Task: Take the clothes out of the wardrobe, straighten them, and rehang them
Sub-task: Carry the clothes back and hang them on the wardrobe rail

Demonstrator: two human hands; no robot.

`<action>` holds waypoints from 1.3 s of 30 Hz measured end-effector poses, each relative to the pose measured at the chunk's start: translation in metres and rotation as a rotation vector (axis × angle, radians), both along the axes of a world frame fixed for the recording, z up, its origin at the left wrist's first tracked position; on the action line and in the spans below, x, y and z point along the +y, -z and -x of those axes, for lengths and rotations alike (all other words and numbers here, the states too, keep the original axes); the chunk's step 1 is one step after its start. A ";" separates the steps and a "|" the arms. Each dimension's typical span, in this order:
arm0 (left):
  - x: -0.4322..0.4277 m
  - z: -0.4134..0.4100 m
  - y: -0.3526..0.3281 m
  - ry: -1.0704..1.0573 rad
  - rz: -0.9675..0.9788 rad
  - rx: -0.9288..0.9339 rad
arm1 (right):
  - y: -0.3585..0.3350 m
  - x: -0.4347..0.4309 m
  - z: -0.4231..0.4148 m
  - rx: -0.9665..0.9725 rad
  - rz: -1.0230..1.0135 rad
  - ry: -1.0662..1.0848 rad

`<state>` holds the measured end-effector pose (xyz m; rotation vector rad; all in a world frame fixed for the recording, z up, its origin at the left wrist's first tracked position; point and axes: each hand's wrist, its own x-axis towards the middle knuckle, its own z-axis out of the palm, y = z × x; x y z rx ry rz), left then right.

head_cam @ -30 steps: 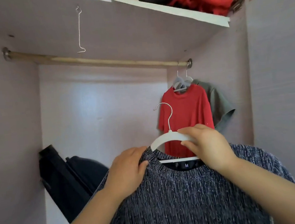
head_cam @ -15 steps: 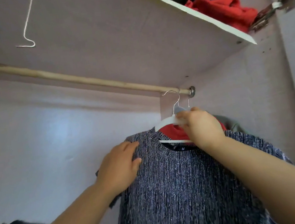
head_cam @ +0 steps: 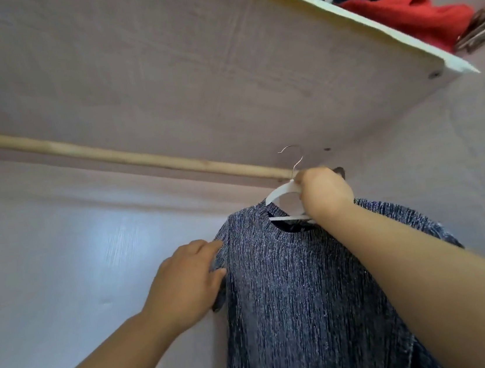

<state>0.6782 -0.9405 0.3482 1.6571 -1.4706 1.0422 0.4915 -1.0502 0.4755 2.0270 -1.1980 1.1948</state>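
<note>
Closest up, the left hand (head_cam: pixel 186 282) pinches the shoulder edge of the grey-blue knit top (head_cam: pixel 312 313), with the fabric caught between thumb and fingers. The top sits on the white hanger (head_cam: pixel 282 192), lifted up inside the wardrobe and not on the rail yet, as far as I can tell. The right hand (head_cam: pixel 325 193) is wrapped tight round the hanger right by the neck and carries the weight.

Stuff that could go sideways, imo:

The metal hook (head_cam: pixel 294 159) pokes up above the line of the wooden rail (head_cam: pixel 109 157), near its right end. I honestly can't tell if it's over the rail or just in front of it. Let go too soon and the top and hanger both drop.

The gap between the rail and the underside of the shelf (head_cam: pixel 220 64) looks tight. Lifting higher could knock the hook into the board and twist it off line.

If the left hand tugs down while the right one lifts, that shoulder could slide off the hanger arm, and loose knit stretches easily.

The right hand also hides the rail end, so anything hanging there could get bumped unseen.

The red garment (head_cam: pixel 416 18) up on the shelf sits close to the edge, though nothing touches it.
</note>
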 end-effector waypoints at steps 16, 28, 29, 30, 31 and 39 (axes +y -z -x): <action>0.021 -0.028 0.049 -0.075 -0.109 0.052 | 0.054 0.006 -0.030 0.080 -0.048 0.063; 0.110 -0.072 0.161 -0.217 -0.345 0.262 | 0.264 0.073 -0.096 0.219 -0.177 -0.399; 0.122 -0.076 0.178 -0.242 -0.368 0.289 | 0.287 0.080 -0.103 0.242 -0.216 -0.426; 0.133 -0.080 0.196 -0.269 -0.388 0.317 | 0.309 0.088 -0.109 0.270 -0.249 -0.455; 0.146 -0.083 0.215 -0.297 -0.414 0.349 | 0.332 0.096 -0.114 0.299 -0.283 -0.490; 0.260 -0.075 0.382 -0.546 -0.637 0.695 | 0.493 0.175 -0.150 0.496 -0.538 -0.778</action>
